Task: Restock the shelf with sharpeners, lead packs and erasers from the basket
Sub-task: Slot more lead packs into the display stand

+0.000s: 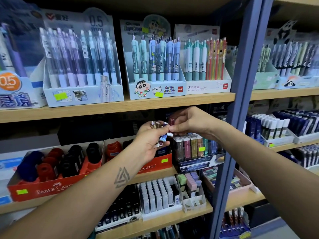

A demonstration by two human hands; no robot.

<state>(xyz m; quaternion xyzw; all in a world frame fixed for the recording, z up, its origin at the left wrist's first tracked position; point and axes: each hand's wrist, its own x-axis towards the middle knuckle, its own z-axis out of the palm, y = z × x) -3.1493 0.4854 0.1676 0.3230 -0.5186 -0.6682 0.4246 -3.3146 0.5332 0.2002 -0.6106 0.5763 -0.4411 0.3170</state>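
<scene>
1. The left hand (151, 140) grips a fanned bundle of small slim eraser sticks in card sleeves (161, 133), fingers curled round them.
2. The right hand (188, 123) pinches one maroon-sleeved eraser stick (171, 121), held roughly upright.
3. The dark display box of upright coloured eraser sticks (195, 149) sits at about five o'clock from that pinch, just below; the right hand is nearer.
4. The basket is not in view.

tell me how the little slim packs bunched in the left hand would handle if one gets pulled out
The slim packs look like small rigid cases, so probably stiff and light. The left hand grips several fanned loosely; pulling one with the right hand may let a neighbour slip. Their flat sides suggest they would not roll.
</scene>
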